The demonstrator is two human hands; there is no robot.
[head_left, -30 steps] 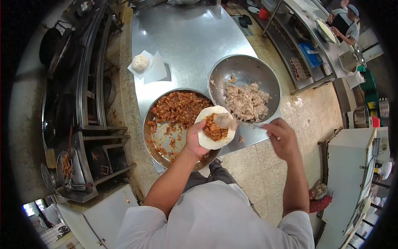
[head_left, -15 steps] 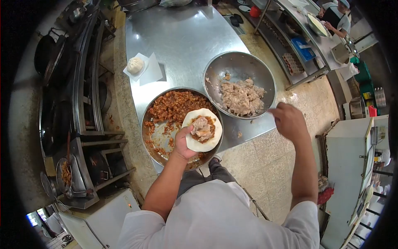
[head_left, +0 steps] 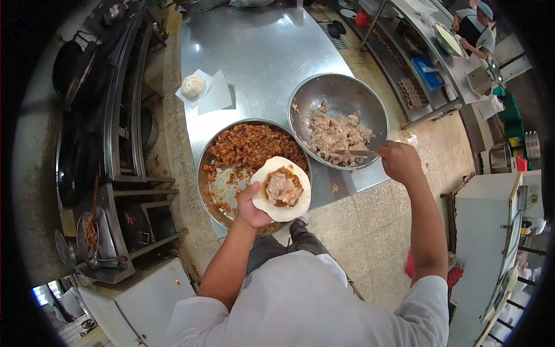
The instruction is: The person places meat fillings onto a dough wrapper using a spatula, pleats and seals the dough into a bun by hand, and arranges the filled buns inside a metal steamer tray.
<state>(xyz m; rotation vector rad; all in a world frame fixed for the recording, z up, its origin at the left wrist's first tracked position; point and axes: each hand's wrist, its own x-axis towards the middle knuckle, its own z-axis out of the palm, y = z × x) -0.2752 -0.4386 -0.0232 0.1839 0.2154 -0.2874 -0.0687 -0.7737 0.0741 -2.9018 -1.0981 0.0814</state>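
Observation:
On my left hand (head_left: pixel 253 211) rests a round white dough wrapper (head_left: pixel 299 209), its thumb over the near edge. Pale minced meat lies on brown filling in the middle of the wrapper. Below it stands a wide metal pan (head_left: pixel 202 199) of reddish-brown diced filling (head_left: pixel 248 144). My right hand (head_left: pixel 400 162) is closed round the handle of a thin metal spatula (head_left: pixel 359 153). The spatula's blade reaches over the rim of a steel bowl (head_left: pixel 302 92) and touches the pale minced meat (head_left: pixel 341 134) there.
The pan and bowl stand near the front edge of a steel table (head_left: pixel 254 52). A pleated bun (head_left: pixel 192 87) sits on white paper at the left. Another person (head_left: pixel 475 32) is at a counter far right. Woks and stoves (head_left: pixel 127 115) line the left side.
My right hand has brought the spatula down into the minced meat in the bowl. My left hand has shifted slightly down with the wrapper, which now sits more open and tilted.

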